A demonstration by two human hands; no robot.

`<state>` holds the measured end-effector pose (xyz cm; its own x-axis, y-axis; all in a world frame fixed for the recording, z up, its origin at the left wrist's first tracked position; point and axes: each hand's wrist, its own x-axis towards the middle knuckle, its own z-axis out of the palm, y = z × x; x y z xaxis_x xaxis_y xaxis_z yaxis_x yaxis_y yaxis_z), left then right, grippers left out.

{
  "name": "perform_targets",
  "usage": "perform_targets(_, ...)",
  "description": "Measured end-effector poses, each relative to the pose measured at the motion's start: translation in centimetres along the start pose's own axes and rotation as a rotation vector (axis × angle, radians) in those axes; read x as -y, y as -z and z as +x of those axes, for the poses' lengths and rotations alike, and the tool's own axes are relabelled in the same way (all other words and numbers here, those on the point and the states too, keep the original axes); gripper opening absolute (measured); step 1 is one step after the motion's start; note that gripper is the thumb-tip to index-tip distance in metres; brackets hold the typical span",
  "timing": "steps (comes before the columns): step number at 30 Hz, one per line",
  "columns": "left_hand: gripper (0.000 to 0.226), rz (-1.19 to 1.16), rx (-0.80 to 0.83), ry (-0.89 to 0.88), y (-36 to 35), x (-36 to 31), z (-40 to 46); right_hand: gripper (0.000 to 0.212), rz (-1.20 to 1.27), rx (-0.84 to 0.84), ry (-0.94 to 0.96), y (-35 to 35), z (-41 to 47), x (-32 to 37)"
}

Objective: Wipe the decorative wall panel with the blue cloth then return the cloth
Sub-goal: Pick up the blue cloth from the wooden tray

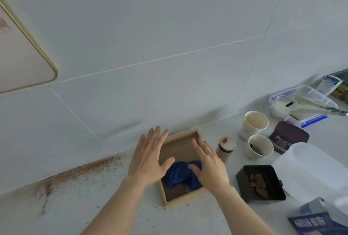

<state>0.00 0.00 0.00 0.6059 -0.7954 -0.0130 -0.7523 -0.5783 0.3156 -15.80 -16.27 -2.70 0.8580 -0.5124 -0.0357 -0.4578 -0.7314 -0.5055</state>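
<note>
A crumpled blue cloth (179,175) lies in the near part of a shallow wooden tray (180,136) on the counter. My left hand (148,157) hovers flat over the tray's left edge, fingers spread, holding nothing. My right hand (211,165) is spread over the tray's right side, its thumb touching or just above the cloth. The decorative wall panel (20,56), pale with a thin gold rim and rounded corner, hangs on the wall at the far left, partly cut off by the frame.
Brown powder (79,174) is scattered where counter meets wall on the left. Right of the tray stand a small lidded jar (226,148), two paper cups (255,124), a dark tin (288,138), a black tub (260,183), a clear lidded box (303,103) and a white container (312,170).
</note>
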Motion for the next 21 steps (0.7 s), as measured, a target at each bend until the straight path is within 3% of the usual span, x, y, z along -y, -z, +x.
perform_targets(8, 0.094, 0.042, 0.271, -0.013, -6.8, -0.7, -0.3, 0.074, -0.062, 0.313, -0.073, -3.2, -0.2, -3.2)
perform_targets(12, 0.092, 0.067, 0.31, 0.029, -8.0, -1.1, -0.9, 0.062, -0.078, 0.278, -0.059, -4.0, 0.1, -3.5)
perform_targets(21, 0.04, 0.219, 0.213, 0.071, -7.4, -2.0, -0.4, 0.026, -0.093, 0.119, -0.086, -3.6, 0.5, -3.1)
